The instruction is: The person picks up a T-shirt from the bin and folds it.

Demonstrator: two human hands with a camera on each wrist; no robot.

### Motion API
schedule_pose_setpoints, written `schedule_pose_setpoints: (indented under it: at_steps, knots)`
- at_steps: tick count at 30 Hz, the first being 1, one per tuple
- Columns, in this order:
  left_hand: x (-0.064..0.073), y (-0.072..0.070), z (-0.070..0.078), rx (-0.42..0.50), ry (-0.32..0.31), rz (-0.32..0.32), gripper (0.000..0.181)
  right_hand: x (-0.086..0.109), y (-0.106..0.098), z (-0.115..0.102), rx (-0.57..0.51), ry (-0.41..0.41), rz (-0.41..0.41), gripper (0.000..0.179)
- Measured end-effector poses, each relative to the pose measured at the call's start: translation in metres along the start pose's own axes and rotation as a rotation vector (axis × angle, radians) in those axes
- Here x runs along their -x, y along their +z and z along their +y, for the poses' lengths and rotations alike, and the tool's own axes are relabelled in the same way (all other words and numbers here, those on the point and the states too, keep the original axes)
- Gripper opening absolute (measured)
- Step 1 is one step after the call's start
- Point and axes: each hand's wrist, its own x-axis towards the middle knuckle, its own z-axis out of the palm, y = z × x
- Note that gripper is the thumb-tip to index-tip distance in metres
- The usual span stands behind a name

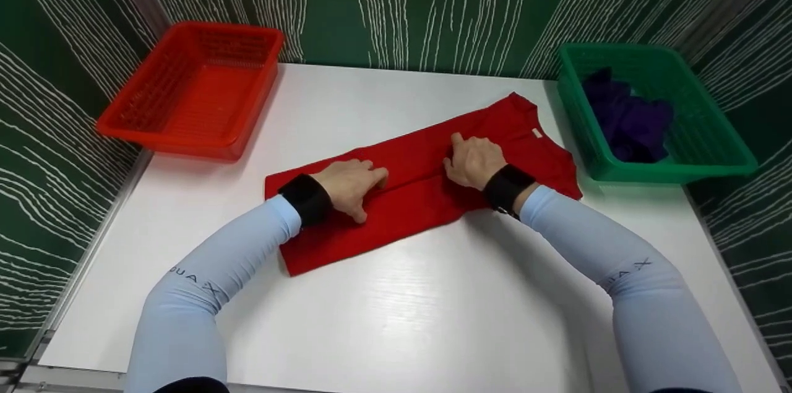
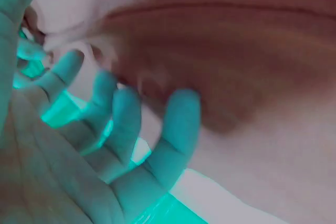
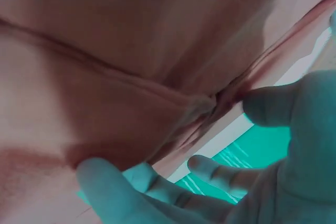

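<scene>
A red shirt (image 1: 427, 207), folded into a long strip with a seam down its middle, lies slantwise on the white table. Its collar end, with a small white label, points to the upper right. On the strip's left half rests my left hand (image 1: 351, 185), thumb and fingers spread apart. My right hand (image 1: 475, 161) touches the cloth nearer the collar, its index finger reaching forward. Both wrist views have shifted colours. There, the left fingers (image 2: 181, 124) are loosely bent at the cloth, and the right thumb and fingers (image 3: 107, 187) stand apart beside a fold.
A red basket (image 1: 238, 127) stands at the back left, with nothing seen in it. At the back right, a green basket (image 1: 699, 170) holds crumpled purple cloth (image 1: 634, 124), close to the shirt's collar end. Green patterned panels (image 1: 334, 9) border the white table (image 1: 396, 319).
</scene>
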Motion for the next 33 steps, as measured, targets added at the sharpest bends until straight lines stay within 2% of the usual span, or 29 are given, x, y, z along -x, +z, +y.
schedule_pose_setpoints:
  at_steps: [4, 8, 15, 20, 26, 33]
  knots:
    - [-0.001, 0.006, 0.011, 0.004, 0.033, 0.004, 0.061, -0.009, 0.003, -0.003, 0.064, -0.006, 0.031, 0.035]
    - [-0.004, 0.01, 0.03, 0.023, 0.056, 0.032, 0.056, -0.019, 0.006, -0.006, 0.107, -0.008, 0.028, 0.036]
    - [-0.014, 0.018, 0.064, 0.023, 0.102, 0.058, 0.057, -0.038, 0.006, -0.009, 0.063, -0.028, -0.035, 0.045]
    - [-0.026, 0.019, 0.081, 0.016, 0.121, 0.079, 0.058, -0.053, 0.007, -0.011, 0.059, -0.113, -0.06, 0.057]
    - [-0.043, 0.021, 0.1, 0.027, 0.121, 0.097, 0.057, -0.066, 0.011, -0.013, 0.059, -0.209, -0.076, 0.065]
    - [-0.061, 0.023, 0.107, 0.079, 0.055, 0.126, 0.054, -0.075, 0.013, -0.013, 0.057, -0.228, -0.073, 0.066]
